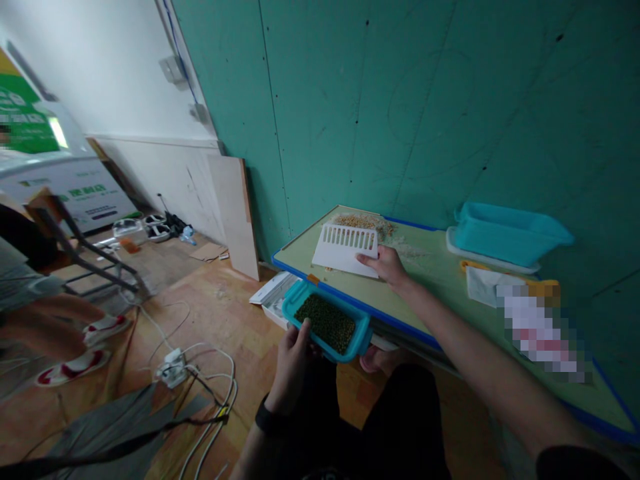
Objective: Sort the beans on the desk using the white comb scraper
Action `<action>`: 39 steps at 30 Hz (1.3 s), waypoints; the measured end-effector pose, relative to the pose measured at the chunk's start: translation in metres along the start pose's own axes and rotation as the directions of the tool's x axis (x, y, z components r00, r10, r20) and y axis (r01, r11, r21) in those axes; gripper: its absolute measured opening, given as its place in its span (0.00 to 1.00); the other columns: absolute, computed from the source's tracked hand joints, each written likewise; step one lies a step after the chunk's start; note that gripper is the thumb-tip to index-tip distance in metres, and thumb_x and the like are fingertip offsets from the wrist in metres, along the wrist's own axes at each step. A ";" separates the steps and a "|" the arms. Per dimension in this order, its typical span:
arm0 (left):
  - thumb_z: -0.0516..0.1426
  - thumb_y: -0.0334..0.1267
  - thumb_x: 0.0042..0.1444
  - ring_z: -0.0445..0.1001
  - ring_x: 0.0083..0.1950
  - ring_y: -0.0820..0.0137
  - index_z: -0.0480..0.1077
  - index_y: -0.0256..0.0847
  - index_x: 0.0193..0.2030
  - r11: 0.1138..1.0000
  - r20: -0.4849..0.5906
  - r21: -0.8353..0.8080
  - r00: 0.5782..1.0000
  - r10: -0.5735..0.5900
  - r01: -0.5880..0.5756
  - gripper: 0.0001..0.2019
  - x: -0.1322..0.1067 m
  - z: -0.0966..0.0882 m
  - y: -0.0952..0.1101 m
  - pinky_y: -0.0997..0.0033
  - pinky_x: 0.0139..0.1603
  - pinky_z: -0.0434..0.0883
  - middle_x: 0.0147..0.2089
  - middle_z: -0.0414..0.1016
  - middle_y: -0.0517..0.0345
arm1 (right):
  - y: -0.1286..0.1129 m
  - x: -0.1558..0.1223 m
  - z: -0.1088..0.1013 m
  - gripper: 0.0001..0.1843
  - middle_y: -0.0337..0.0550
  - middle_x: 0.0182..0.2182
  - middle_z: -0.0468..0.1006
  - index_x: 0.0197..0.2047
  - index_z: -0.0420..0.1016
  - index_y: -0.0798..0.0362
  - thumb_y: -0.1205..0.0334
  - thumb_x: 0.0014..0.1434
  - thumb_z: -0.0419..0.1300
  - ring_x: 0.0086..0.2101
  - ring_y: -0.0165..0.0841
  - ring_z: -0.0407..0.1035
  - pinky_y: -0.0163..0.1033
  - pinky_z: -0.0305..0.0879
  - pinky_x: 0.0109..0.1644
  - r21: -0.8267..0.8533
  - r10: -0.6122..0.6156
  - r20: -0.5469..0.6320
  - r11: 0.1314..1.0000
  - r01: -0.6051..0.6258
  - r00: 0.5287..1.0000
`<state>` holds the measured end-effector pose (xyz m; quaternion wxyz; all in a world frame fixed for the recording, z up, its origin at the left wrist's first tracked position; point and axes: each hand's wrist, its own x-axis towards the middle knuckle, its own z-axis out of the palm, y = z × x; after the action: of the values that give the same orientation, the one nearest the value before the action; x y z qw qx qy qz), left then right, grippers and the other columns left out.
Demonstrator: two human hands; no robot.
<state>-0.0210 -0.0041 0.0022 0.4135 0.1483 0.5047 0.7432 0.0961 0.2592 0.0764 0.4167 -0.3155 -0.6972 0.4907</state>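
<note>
My left hand [295, 357] grips the near rim of a turquoise plastic tub [361, 340], thumb on the edge. Small dark green beans [325, 322] cover the inside of the tub, which is held just off the near edge of the table [425, 293]. In my right hand [389, 265] is a white slotted scraper [345, 250], pinched at its right corner and held over the tabletop. Beyond its slotted edge lies a scatter of tan grains [367, 223] with pale dust around it.
At the table's right stands a larger turquoise bin [513, 233] on a white lid [453, 247]. Near it lies a yellow-handled tool [545, 290] beside a blurred-out packet. A white box [273, 300] is below the tub. Cables and a power strip [173, 367] lie on the floor; a person's legs [45, 320] show at left.
</note>
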 end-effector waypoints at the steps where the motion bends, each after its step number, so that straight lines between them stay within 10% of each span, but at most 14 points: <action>1: 0.69 0.58 0.44 0.66 0.19 0.75 0.71 0.41 0.34 1.000 0.000 0.003 1.000 -0.004 0.004 0.23 -0.001 0.000 0.001 0.76 0.21 0.65 0.20 0.67 0.68 | 0.000 0.000 0.000 0.24 0.50 0.39 0.85 0.37 0.82 0.56 0.49 0.40 0.74 0.39 0.43 0.79 0.47 0.74 0.47 -0.003 -0.003 0.002 1.000 0.003 1.000; 39: 0.71 0.55 0.42 0.65 0.20 0.77 0.71 0.38 0.35 0.997 -0.069 -0.079 0.998 0.007 -0.012 0.24 0.010 0.002 0.025 0.78 0.21 0.63 0.20 0.65 0.70 | -0.019 -0.028 0.012 0.20 0.49 0.39 0.85 0.36 0.82 0.54 0.54 0.39 0.75 0.37 0.41 0.78 0.46 0.74 0.43 0.080 0.107 0.109 0.990 -0.116 0.988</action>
<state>-0.0376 0.0014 0.0225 0.3981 0.1086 0.4878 0.7692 0.0978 0.2245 0.0848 0.3648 -0.3099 -0.6774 0.5586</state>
